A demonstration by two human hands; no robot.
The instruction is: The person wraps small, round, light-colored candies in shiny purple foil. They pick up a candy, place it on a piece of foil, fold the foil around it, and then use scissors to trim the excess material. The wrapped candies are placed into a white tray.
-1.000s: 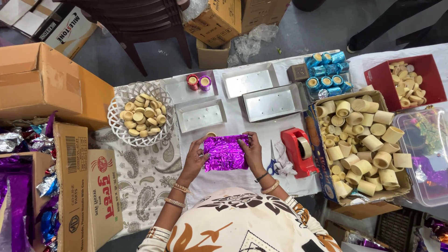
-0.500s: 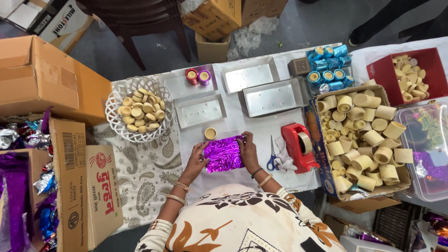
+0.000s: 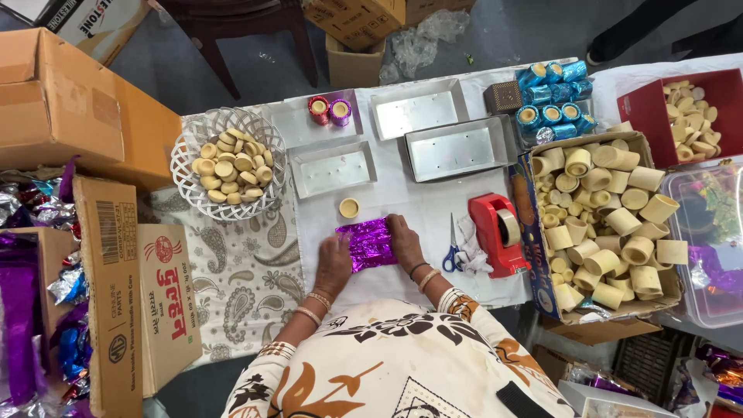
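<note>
Hands press flat on a shiny purple foil sheet (image 3: 369, 243) lying on the white table (image 3: 418, 205): left hand (image 3: 334, 263) on its left edge, right hand (image 3: 404, 241) on its right; small tan cup (image 3: 349, 207) just beyond

A single head-worn camera looks almost straight down from above the person's shoulders onto a white table (image 3: 418, 205). It sits fairly high, taking in the whole tabletop, cardboard boxes (image 3: 77, 101) on the left, and floor beyond the far edge.
</note>
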